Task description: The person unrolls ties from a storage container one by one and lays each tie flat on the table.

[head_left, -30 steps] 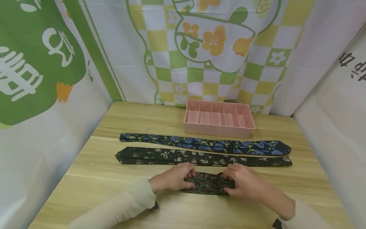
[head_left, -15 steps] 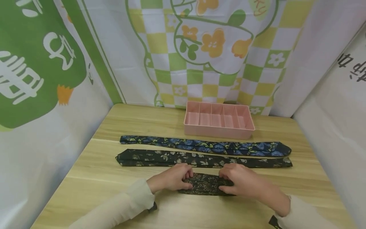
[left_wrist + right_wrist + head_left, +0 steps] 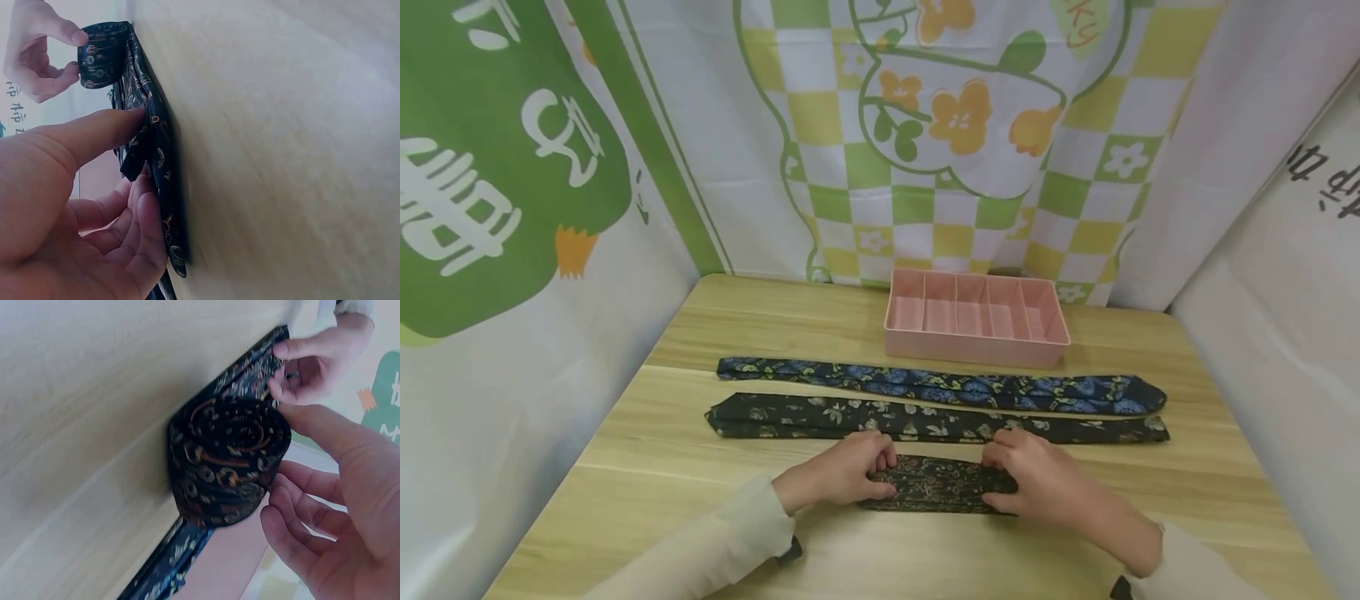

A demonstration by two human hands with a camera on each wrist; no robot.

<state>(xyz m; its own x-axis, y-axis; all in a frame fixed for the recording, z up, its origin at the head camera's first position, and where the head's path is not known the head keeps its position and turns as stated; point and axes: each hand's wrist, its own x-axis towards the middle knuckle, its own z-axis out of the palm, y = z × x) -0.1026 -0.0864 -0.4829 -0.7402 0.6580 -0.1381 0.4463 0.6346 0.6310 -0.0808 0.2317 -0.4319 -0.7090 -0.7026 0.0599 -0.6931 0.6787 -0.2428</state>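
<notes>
A dark necktie with a small orange-and-grey pattern (image 3: 936,483) lies crosswise in front of me, one end wound into a roll (image 3: 228,465). My right hand (image 3: 1037,475) holds the roll between thumb and fingers, and the coiled layers show in the right wrist view. At the flat end, my left hand (image 3: 850,471) pinches the tie, its thumb on the upper face and its fingers along the far edge. A narrow dark flap (image 3: 134,156) sticks out beside the left thumb in the left wrist view.
Just beyond the hands, a black floral necktie (image 3: 820,415) lies stretched out, with a navy-blue floral necktie (image 3: 925,385) behind it. A pink divided box (image 3: 977,346) stands at the back of the wooden table (image 3: 647,475). Printed curtains (image 3: 820,117) enclose the table.
My left hand has slid a little to the left along the tie. The right hand shifted slightly left, then slightly back, still gripping the roll. The other two neckties and the box stay put.
</notes>
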